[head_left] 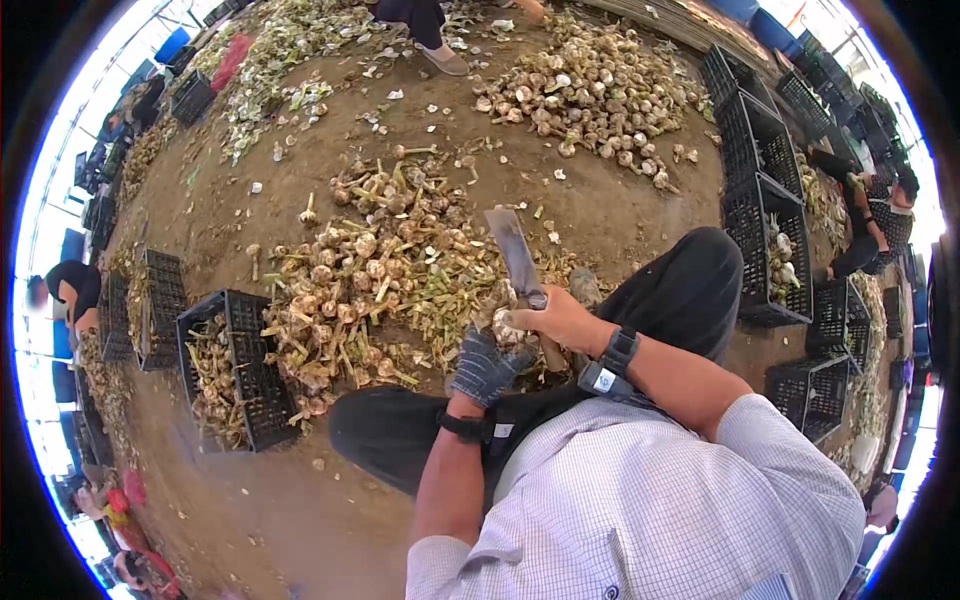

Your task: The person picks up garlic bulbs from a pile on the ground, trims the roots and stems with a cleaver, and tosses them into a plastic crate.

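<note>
My left hand (486, 368), in a dark grey glove, is closed around a garlic bulb (507, 326) in front of my lap. My bare right hand (562, 320) grips a cleaver-like knife (513, 252) by its handle, the broad blade pointing up and away from me. The thumb of the right hand lies against the bulb, so the two hands are close together. Just beyond them is a pile of garlic with stems (365, 265), with cut green stalks (450, 290) at its near right side.
A black crate (250, 370) of trimmings stands left of my knee. Stacked black crates (765, 230) line the right, one holding garlic. Another garlic heap (600, 90) lies ahead, near a person's foot (443, 60). Other people sit at the far left and right (885, 215).
</note>
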A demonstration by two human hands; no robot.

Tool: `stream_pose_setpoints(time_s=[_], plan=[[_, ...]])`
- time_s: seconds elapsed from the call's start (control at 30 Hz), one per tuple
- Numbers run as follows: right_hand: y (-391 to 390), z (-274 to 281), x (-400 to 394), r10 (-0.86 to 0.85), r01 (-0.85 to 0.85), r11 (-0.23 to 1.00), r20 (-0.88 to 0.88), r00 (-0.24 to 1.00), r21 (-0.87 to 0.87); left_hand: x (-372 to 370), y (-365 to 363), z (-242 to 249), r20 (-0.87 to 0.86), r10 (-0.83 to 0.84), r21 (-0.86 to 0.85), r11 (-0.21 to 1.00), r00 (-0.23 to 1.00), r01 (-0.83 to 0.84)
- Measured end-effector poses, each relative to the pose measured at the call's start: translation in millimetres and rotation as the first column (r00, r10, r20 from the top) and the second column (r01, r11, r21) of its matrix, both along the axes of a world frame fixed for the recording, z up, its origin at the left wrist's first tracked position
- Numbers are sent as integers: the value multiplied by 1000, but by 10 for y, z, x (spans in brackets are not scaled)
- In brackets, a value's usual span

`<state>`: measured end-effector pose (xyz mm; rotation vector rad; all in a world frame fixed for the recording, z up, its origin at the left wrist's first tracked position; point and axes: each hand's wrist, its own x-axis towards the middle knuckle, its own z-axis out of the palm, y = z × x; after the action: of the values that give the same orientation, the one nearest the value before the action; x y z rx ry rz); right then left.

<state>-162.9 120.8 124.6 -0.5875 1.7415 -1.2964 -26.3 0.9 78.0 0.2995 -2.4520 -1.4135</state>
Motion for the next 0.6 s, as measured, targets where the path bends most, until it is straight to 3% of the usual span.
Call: stream_pose_setpoints(time_s=[0.03,0.07,0.1,0.13,0.17,0.27,0.3,0.37,0.47,0.5,0.53,0.6], plan=[[13,-38,-26,11,-14,1000,87,996,26,10,6,75,-24,28,-191,981,999,-32],[20,-16,-33,-5,5,999,12,1000,34,33,-6,-22,0,44,134,990,999,-44],[27,53,-26,-21,23,999,-64,998,41,84,-23,-198,27,51,446,893,998,-58],[23,163,-19,-36,43,998,-138,990,47,76,-57,-140,91,44,632,769,995,-92],[15,291,-11,-7,41,995,-370,929,86,70,-91,-87,159,47,781,605,986,-155],[10,196,15,82,-175,983,-746,660,-48,37,-85,255,270,-52,945,204,962,-254],[1,54,49,79,-210,974,-736,672,-88,33,-49,114,214,-49,950,244,976,-196],[-9,151,109,86,-219,971,-709,700,-99,60,-87,-51,67,-80,811,585,995,-8],[27,170,74,103,-178,983,-655,748,-48,57,-117,122,135,-124,736,677,983,-16],[63,168,32,107,-155,988,-636,764,-20,79,-143,182,194,-104,432,902,976,11],[101,141,-13,142,-164,986,-634,760,24,95,-181,205,239,-65,66,997,969,51],[160,84,-88,210,-179,977,-626,751,112,126,-260,-104,206,-119,-94,986,971,141]])
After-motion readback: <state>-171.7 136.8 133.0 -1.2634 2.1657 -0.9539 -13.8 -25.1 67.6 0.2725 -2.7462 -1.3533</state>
